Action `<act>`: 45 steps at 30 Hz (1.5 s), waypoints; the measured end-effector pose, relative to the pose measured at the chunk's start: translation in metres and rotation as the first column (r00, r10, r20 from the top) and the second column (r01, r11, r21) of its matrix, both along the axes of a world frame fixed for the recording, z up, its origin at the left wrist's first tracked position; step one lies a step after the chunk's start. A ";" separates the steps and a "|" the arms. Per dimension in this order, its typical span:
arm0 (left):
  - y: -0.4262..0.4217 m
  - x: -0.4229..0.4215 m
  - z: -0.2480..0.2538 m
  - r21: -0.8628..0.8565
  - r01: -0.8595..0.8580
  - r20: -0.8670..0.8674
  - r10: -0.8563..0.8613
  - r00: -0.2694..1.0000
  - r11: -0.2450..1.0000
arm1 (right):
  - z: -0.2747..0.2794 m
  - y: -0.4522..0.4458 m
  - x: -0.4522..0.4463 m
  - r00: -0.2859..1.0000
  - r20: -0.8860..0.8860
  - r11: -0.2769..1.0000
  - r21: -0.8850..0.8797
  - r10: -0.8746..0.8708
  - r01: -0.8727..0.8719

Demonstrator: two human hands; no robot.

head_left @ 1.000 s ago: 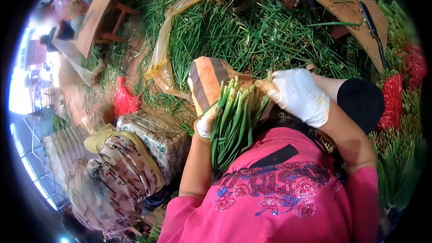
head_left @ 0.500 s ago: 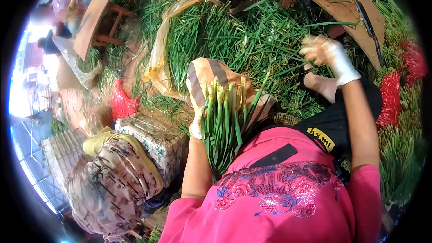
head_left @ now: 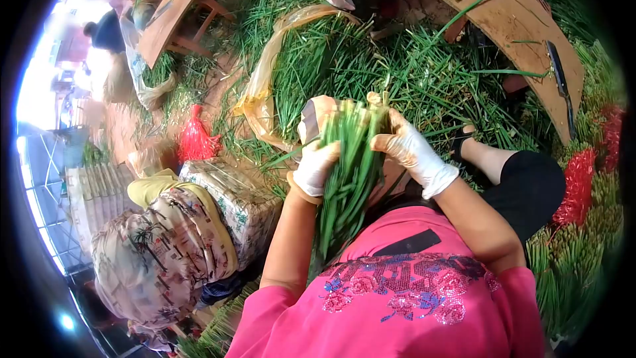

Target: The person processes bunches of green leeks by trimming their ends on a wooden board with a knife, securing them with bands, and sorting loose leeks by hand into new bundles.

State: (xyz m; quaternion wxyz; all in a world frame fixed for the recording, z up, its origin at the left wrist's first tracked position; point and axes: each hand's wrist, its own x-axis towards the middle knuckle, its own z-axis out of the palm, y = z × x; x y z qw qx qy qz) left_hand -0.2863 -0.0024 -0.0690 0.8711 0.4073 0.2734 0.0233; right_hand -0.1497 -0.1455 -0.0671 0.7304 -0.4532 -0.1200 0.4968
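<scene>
A bunch of green stalks hangs upright in front of the pink shirt, pale cut ends up and leaves down. My left hand, in a white glove, is wrapped round its left side. My right hand, gloved and stained brown at the fingers, closes on the right side of the bunch near the pale ends. Behind the bunch, a striped cloth is partly hidden.
Loose green leaves cover the ground ahead, beside a plastic sheet. A knife lies on a curved board. Red strings lie left. A person in patterned clothes bends at lower left; other people are at upper left.
My right hand has come back from the leaves on the right and closed on the bunch. More stalks now show on the board at the top as the view has shifted.
</scene>
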 end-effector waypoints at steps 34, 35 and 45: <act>-0.043 0.006 0.021 0.007 -0.253 0.116 0.251 0.961 0.967 | 0.029 -0.007 -0.005 0.997 -0.079 0.999 0.042 -0.010 0.013; -0.045 0.009 0.020 0.114 -0.234 0.092 0.224 0.970 0.966 | 0.041 -0.004 -0.009 0.996 -0.087 0.999 0.033 -0.032 0.035; -0.047 -0.001 0.023 0.199 -0.234 0.080 0.222 0.972 0.952 | 0.045 -0.011 -0.007 0.991 0.040 0.991 -0.046 -0.125 0.127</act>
